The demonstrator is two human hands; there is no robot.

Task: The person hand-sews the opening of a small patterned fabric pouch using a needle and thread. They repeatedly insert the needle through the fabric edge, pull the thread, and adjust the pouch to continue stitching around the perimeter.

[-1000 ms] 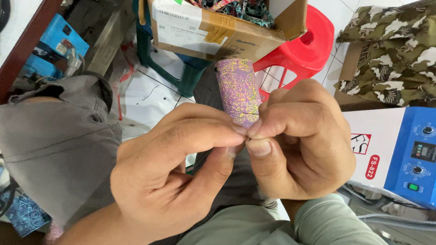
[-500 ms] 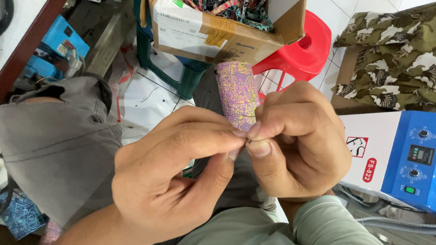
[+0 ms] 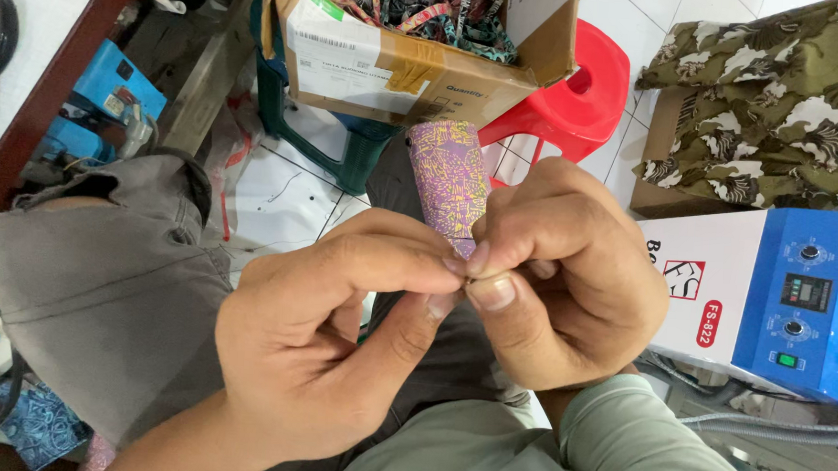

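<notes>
Both grips pinch the lower end of the purple strip: my left hand (image 3: 327, 355) and right hand (image 3: 560, 272) meet fingertip to fingertip. Its patterned length (image 3: 449, 182) rises toward the box (image 3: 399, 67) and red stool (image 3: 579, 91).

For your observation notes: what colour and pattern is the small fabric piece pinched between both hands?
Small purple fabric piece with fine yellow and pink print; head view.

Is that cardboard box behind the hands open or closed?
Open. The cardboard box has its flaps turned up, and a tangle of patterned fabric strips shows inside its top.
</notes>
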